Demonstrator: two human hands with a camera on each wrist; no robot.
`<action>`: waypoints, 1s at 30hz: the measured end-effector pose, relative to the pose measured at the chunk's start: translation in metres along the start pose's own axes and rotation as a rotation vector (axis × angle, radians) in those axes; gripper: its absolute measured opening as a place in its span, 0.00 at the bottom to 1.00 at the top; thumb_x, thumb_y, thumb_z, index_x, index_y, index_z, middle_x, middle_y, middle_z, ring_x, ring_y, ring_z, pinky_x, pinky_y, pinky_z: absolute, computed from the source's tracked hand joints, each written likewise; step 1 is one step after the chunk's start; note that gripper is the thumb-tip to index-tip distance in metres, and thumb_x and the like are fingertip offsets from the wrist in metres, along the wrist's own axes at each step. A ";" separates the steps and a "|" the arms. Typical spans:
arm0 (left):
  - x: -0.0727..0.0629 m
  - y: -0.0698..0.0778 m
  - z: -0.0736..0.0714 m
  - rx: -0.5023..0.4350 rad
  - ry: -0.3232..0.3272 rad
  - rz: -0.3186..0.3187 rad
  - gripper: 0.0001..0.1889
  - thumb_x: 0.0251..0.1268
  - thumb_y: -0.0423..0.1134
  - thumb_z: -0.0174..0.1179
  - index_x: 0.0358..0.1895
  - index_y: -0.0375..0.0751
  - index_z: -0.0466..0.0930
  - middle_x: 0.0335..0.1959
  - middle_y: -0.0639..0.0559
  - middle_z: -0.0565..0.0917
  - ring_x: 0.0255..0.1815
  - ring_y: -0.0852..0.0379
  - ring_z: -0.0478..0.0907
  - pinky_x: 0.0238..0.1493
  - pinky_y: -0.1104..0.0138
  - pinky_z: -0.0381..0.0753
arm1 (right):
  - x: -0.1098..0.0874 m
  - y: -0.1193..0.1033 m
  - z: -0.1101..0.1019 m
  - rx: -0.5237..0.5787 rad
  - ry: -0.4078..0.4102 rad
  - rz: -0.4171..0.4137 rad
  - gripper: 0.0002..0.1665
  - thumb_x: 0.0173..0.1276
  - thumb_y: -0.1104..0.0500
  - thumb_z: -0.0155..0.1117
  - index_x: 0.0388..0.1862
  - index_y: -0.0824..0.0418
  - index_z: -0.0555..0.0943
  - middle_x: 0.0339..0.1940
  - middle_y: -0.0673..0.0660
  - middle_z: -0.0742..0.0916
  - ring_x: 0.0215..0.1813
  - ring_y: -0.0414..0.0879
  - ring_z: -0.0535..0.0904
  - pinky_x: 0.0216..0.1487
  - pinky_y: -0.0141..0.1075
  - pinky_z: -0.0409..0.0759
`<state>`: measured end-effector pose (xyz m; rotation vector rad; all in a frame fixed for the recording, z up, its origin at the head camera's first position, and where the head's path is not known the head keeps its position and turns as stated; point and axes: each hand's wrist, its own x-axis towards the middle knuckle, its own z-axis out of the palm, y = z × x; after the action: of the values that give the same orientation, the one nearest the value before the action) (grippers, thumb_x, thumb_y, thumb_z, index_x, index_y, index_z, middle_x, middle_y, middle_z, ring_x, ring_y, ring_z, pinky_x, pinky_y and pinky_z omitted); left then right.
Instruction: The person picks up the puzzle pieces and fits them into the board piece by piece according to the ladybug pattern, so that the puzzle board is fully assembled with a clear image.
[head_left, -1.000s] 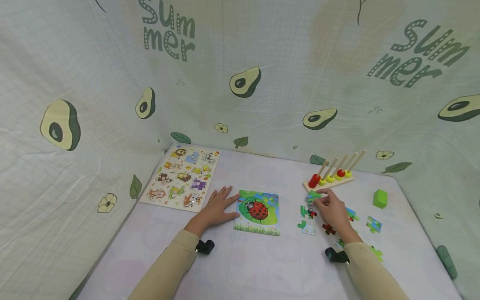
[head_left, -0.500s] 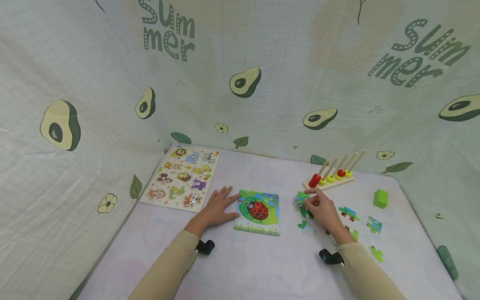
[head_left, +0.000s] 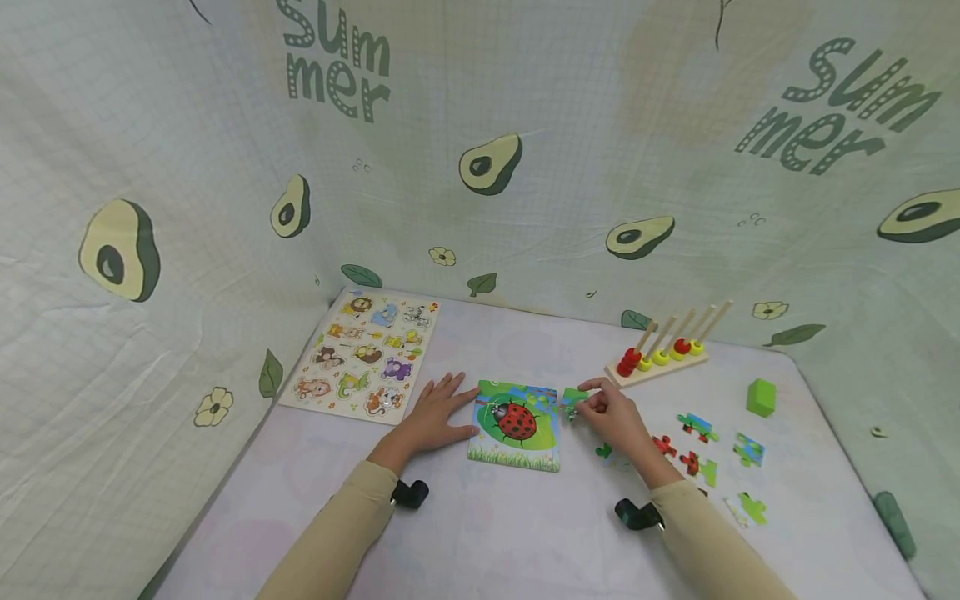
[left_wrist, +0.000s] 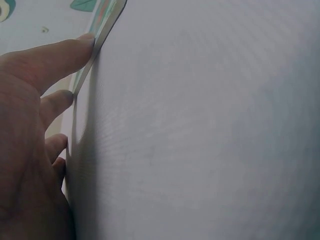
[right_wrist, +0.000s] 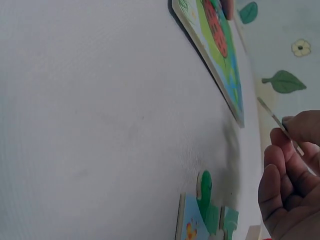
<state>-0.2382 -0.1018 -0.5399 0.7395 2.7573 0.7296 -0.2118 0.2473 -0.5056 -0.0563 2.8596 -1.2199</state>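
Observation:
A square ladybug puzzle board (head_left: 551, 457) lies flat in the middle of the table. My left hand (head_left: 433, 417) rests at its left side, fingers spread and straight. In the left wrist view, the thumb (left_wrist: 65, 57) and index fingertip touch the board's edge. My right hand (head_left: 622, 421) pinches a green and blue jigsaw piece (head_left: 573, 400) between thumb and fingers, just right of the board's upper right corner. The right wrist view shows that jigsaw piece (right_wrist: 270, 112) edge-on, held above the table. Beneath the right hand lies another piece (head_left: 603, 451), partly hidden.
Several loose jigsaw pieces (head_left: 697, 427) are scattered at the right, some partly covered by the right forearm. A peg stacker (head_left: 652, 373) with red and yellow beads stands behind them. A green block (head_left: 761, 397) sits far right. An animal picture board (head_left: 360, 358) lies back left.
My right hand has carried the pinched jigsaw piece leftward from the loose pieces to beside the ladybug board, uncovering more pieces. My left hand has stayed still.

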 end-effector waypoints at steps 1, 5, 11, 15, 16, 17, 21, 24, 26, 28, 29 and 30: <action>0.000 0.000 0.000 0.001 -0.004 -0.004 0.40 0.67 0.62 0.62 0.79 0.55 0.64 0.83 0.45 0.51 0.84 0.44 0.40 0.81 0.47 0.34 | 0.001 -0.002 0.002 0.004 -0.003 -0.006 0.18 0.74 0.57 0.66 0.58 0.59 0.76 0.30 0.52 0.83 0.32 0.45 0.74 0.29 0.32 0.72; 0.000 0.000 0.000 0.001 -0.006 -0.009 0.40 0.67 0.63 0.62 0.79 0.55 0.63 0.84 0.46 0.50 0.84 0.45 0.39 0.81 0.48 0.33 | 0.004 -0.008 0.011 0.018 -0.011 -0.048 0.17 0.73 0.57 0.67 0.57 0.59 0.77 0.30 0.50 0.82 0.32 0.44 0.74 0.30 0.32 0.72; 0.000 -0.001 0.001 0.004 -0.009 -0.013 0.40 0.67 0.63 0.62 0.79 0.57 0.63 0.84 0.47 0.50 0.84 0.47 0.39 0.82 0.50 0.33 | 0.009 -0.018 0.026 0.053 -0.022 -0.115 0.16 0.72 0.59 0.68 0.56 0.59 0.78 0.30 0.50 0.83 0.32 0.43 0.75 0.32 0.32 0.73; 0.000 -0.001 0.001 -0.002 -0.003 -0.005 0.40 0.67 0.63 0.62 0.79 0.56 0.63 0.84 0.46 0.50 0.84 0.45 0.40 0.82 0.48 0.34 | 0.013 -0.026 0.036 0.078 -0.050 -0.109 0.17 0.72 0.59 0.68 0.56 0.60 0.78 0.30 0.50 0.83 0.32 0.43 0.74 0.31 0.31 0.72; 0.000 -0.001 0.001 -0.002 0.000 -0.002 0.40 0.67 0.63 0.62 0.79 0.56 0.63 0.84 0.46 0.51 0.84 0.45 0.40 0.81 0.48 0.34 | 0.014 -0.028 0.038 0.082 -0.057 -0.107 0.17 0.72 0.58 0.69 0.56 0.60 0.78 0.30 0.50 0.83 0.32 0.43 0.74 0.31 0.31 0.72; 0.000 -0.001 0.001 0.001 -0.001 -0.001 0.40 0.67 0.63 0.62 0.79 0.56 0.63 0.84 0.46 0.50 0.84 0.45 0.40 0.81 0.48 0.34 | 0.015 -0.030 0.040 0.089 -0.063 -0.097 0.17 0.71 0.58 0.69 0.56 0.59 0.78 0.30 0.50 0.83 0.32 0.43 0.74 0.32 0.31 0.72; 0.000 -0.001 0.001 0.003 0.008 0.011 0.39 0.67 0.62 0.62 0.79 0.55 0.64 0.83 0.45 0.51 0.84 0.44 0.41 0.81 0.46 0.35 | 0.019 -0.038 0.048 0.102 -0.081 -0.091 0.17 0.71 0.57 0.70 0.56 0.57 0.79 0.30 0.50 0.83 0.32 0.43 0.75 0.34 0.34 0.73; -0.001 0.000 0.001 0.005 0.005 0.008 0.39 0.67 0.62 0.62 0.79 0.55 0.64 0.83 0.45 0.51 0.84 0.44 0.41 0.81 0.46 0.34 | 0.021 -0.042 0.055 0.112 -0.090 -0.111 0.17 0.71 0.57 0.70 0.56 0.57 0.80 0.29 0.49 0.83 0.30 0.43 0.74 0.33 0.35 0.73; -0.002 0.001 0.000 0.007 0.001 0.004 0.39 0.68 0.62 0.62 0.79 0.55 0.64 0.84 0.46 0.51 0.84 0.44 0.40 0.81 0.46 0.34 | 0.023 -0.044 0.058 0.118 -0.099 -0.120 0.17 0.71 0.57 0.70 0.55 0.57 0.80 0.29 0.48 0.83 0.29 0.43 0.73 0.32 0.35 0.72; -0.002 0.001 0.000 0.006 0.001 0.005 0.39 0.68 0.62 0.62 0.79 0.55 0.64 0.84 0.46 0.51 0.84 0.45 0.40 0.81 0.46 0.34 | 0.024 -0.048 0.061 0.121 -0.106 -0.128 0.17 0.71 0.57 0.70 0.55 0.57 0.80 0.28 0.48 0.83 0.28 0.43 0.73 0.32 0.35 0.72; -0.002 0.000 0.000 0.007 0.000 0.005 0.39 0.68 0.62 0.61 0.79 0.56 0.64 0.84 0.46 0.51 0.84 0.45 0.40 0.81 0.46 0.34 | 0.024 -0.050 0.062 0.122 -0.111 -0.128 0.17 0.71 0.57 0.70 0.56 0.57 0.80 0.29 0.48 0.83 0.28 0.43 0.74 0.32 0.35 0.73; -0.001 0.001 0.000 0.008 -0.002 0.005 0.39 0.68 0.63 0.61 0.79 0.56 0.64 0.84 0.46 0.51 0.84 0.45 0.40 0.81 0.46 0.34 | 0.025 -0.051 0.064 0.121 -0.114 -0.128 0.17 0.71 0.57 0.70 0.56 0.58 0.80 0.29 0.48 0.84 0.28 0.42 0.75 0.32 0.35 0.74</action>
<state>-0.2368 -0.1023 -0.5392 0.7482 2.7596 0.7188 -0.2333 0.1646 -0.5131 -0.3000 2.7159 -1.3623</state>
